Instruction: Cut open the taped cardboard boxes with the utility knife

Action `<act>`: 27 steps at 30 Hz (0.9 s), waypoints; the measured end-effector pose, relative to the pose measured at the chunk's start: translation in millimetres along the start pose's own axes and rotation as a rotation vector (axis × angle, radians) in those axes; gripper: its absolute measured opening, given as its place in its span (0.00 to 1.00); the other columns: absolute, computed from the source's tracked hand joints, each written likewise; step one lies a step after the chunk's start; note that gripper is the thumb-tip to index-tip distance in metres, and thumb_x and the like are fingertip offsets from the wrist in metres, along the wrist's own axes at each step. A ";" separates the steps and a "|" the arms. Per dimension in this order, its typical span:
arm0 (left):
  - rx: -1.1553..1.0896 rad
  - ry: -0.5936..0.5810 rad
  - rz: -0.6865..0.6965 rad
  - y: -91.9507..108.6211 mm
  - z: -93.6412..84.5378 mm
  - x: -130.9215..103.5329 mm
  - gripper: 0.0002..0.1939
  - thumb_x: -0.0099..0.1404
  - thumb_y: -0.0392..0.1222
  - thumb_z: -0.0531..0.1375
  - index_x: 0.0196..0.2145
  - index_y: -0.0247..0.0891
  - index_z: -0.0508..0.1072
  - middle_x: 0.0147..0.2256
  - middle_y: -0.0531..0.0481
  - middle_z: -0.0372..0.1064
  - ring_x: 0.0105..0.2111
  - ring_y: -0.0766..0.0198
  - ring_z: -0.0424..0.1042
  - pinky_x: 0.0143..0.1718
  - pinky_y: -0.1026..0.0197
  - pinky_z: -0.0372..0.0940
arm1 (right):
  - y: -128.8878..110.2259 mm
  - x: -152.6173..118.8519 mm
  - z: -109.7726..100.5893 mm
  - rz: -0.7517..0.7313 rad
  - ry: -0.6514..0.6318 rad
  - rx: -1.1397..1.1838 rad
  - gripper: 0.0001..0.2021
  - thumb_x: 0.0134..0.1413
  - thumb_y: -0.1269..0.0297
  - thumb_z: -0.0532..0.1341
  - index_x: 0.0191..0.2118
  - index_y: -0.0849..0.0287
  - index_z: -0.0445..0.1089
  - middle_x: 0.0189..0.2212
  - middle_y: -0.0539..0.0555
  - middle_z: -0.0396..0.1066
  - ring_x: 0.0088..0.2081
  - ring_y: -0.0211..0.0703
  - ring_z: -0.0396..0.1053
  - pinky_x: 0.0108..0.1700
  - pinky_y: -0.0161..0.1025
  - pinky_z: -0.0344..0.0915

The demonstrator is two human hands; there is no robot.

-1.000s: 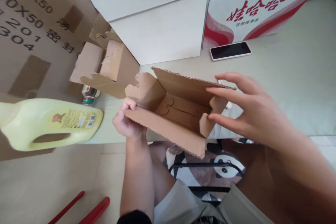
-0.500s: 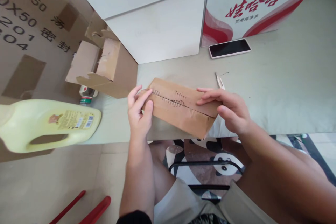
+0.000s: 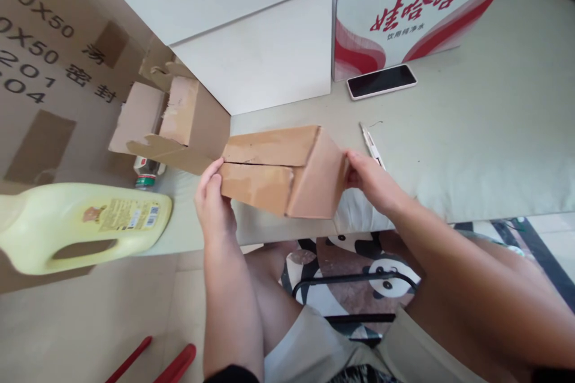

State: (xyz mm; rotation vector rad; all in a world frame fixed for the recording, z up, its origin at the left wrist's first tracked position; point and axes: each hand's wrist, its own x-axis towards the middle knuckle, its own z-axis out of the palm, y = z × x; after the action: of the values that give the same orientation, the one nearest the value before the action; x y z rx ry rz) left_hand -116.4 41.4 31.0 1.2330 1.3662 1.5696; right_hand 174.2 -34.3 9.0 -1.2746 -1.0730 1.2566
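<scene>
A small brown cardboard box point(image 3: 265, 185) is held up over the near edge of the pale cloth-covered surface point(image 3: 476, 125). It is tilted, with a seam and some tape on the side facing me and one plain end showing at the right. My left hand point(image 3: 214, 200) grips its left end, fingers partly hidden behind it. My right hand point(image 3: 371, 182) touches the right end with bent fingers, some of them out of sight. Just beyond the right hand lies a white box cutter or pen-like tool point(image 3: 371, 145); its kind is not clear.
A phone point(image 3: 381, 82) lies before a white and red water carton point(image 3: 404, 24). White boxes point(image 3: 265, 54) stand at the back. An open cardboard box point(image 3: 193, 119), a green-capped bottle point(image 3: 146, 173) and a pale yellow jug point(image 3: 135, 203) are at the left.
The box has been turned in my hands, so a taped side and its right end now show instead of the printed side. My right hand has shifted from its top to its end.
</scene>
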 end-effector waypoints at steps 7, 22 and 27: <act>-0.104 -0.187 -0.165 -1.7 5.7 -13.3 0.33 0.63 0.75 0.54 0.46 0.45 0.76 0.44 0.46 0.79 0.46 0.53 0.78 0.39 0.58 0.72 | -16.6 -9.4 0.9 -0.461 -0.164 -0.187 0.27 0.67 0.43 0.56 0.67 0.45 0.62 0.68 0.56 0.63 0.71 0.54 0.58 0.72 0.59 0.54; 0.447 -0.955 -0.439 8.5 13.9 -28.8 0.29 0.60 0.69 0.62 0.32 0.37 0.78 0.32 0.44 0.78 0.24 0.62 0.72 0.28 0.59 0.67 | -23.9 -10.7 4.9 -0.520 0.109 -0.305 0.12 0.65 0.59 0.60 0.47 0.52 0.79 0.55 0.59 0.74 0.58 0.53 0.72 0.60 0.56 0.70; 0.202 -0.280 -0.026 -6.3 12.3 -20.6 0.36 0.58 0.69 0.65 0.57 0.49 0.70 0.61 0.42 0.68 0.55 0.51 0.72 0.50 0.52 0.71 | -29.6 -14.1 8.6 -0.665 -0.131 -0.389 0.14 0.65 0.61 0.61 0.53 0.53 0.77 0.59 0.60 0.73 0.62 0.51 0.70 0.67 0.55 0.64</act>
State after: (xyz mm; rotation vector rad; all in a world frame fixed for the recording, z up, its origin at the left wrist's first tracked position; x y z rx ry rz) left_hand -99.1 27.1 20.5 1.4876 1.3734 1.2086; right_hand 166.3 -44.8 40.2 -0.9800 -1.7192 0.6456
